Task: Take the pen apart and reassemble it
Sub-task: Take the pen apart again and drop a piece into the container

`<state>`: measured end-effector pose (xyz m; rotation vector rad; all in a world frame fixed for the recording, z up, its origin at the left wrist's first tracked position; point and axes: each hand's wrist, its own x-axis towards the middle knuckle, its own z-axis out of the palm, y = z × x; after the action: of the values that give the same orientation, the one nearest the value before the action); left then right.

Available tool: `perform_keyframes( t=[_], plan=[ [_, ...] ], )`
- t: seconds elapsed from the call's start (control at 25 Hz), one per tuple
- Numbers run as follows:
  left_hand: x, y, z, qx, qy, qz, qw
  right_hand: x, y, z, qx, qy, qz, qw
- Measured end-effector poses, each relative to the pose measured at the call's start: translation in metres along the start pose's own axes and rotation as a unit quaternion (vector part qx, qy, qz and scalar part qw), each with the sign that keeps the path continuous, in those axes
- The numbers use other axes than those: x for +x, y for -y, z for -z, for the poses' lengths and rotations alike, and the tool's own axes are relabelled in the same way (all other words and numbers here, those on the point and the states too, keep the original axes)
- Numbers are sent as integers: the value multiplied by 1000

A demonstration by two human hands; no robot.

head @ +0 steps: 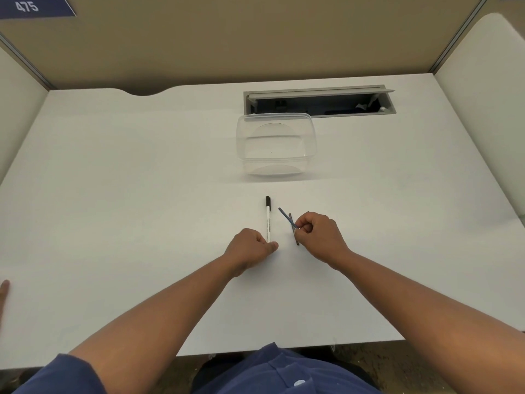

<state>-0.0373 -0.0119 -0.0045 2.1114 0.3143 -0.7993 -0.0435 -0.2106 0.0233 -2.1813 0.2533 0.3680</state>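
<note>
While two bare forearms are being stretched forward from dark blue short sleeves (65, 373) at the near edge, a white desk (113, 223) is being viewed from above. Part of another hand (3, 291) is being shown at the far left edge of the desk, though too little of it is being shown to tell more. The near end of a white pen barrel (268, 223) is being pinched by the left hand (250, 248), with the fingers curled closed around it; the barrel is being kept roughly flat on the desk, pointing away from the person, and a black cap or tip (268, 201) is being carried at its far end. Just beside it, to the right, a thin dark blue rod (285, 216) is being gripped between the thumb and curled fingers of the right hand (318, 237), angled up and to the left. A second thin dark piece (293, 231) is being crossed by that rod close to the fingers; whether it is being held or is lying on the desk cannot be told. Farther back, a clear plastic container (275, 143) is being left standing on the desk, well apart from both hands. Behind it, touching its far rim in this view, a grey cable hatch (318, 102) is being held open in the desk surface. Beyond, tan partition walls (255, 38) are being shown, with a blue sign (34, 7) marked 475 at the upper left.
</note>
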Motion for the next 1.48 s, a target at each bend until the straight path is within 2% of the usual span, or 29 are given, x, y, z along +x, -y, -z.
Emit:
perform_keyframes(
  t=[0.2,0.56,0.92,1.2,1.4,1.48],
  plan=[
    [-5,1,-7,145,-29,2,989,-1,1,-1,-4,4,4,1000],
    [-7,-3,-13,283,-54,-19,957,-2,1,-2,0,7,4,1000],
    [-6,1,-9,323,-92,-49,941,-1,2,-1,-2,9,2,1000],
    [0,-1,3,246,-98,-47,963,4,3,-2,-3,9,0,1000],
    [7,1,19,237,-130,-87,959,8,5,-1,15,6,2,1000],
    [12,3,31,268,-141,-104,947,12,8,-1,14,-2,7,1000]
  ],
)
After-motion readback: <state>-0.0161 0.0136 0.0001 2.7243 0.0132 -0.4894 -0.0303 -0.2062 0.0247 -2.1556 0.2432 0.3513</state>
